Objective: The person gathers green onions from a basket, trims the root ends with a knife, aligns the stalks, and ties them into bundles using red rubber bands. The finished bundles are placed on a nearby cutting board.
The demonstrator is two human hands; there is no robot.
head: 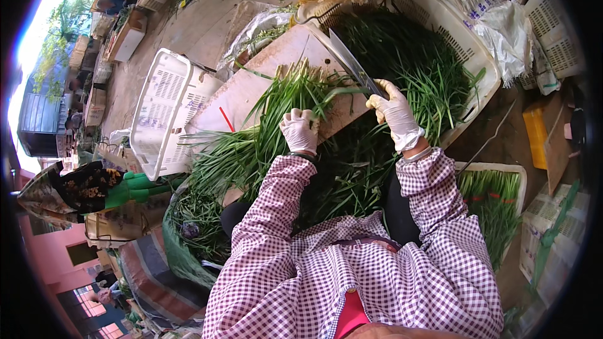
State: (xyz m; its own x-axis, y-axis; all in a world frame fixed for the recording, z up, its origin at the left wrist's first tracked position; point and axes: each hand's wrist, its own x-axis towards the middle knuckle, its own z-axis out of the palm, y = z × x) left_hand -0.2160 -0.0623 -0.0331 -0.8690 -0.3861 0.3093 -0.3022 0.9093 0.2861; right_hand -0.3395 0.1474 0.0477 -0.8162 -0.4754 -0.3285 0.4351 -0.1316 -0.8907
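Note:
My gloved left hand (300, 131) is closed on a bunch of long green leafy stalks, which look like garlic chives (268, 103); they lie on a stained pale board (264, 62), with cut pale ends towards the far side. My gloved right hand (392, 108) grips the handle of a large knife (351, 61), its blade pointing up and away over the board's right edge. A red strip (226, 119) rests on the board's left part. Loose greens (348, 174) are heaped over my lap, below the board.
A large white plastic crate (485, 63) of greens stands beyond my right hand, a tilted white crate (162, 108) left of the board. Bundled greens fill another crate (520, 179) at right. A green sack (181, 256) of trimmings and a person in a patterned hat (42, 193) are at left.

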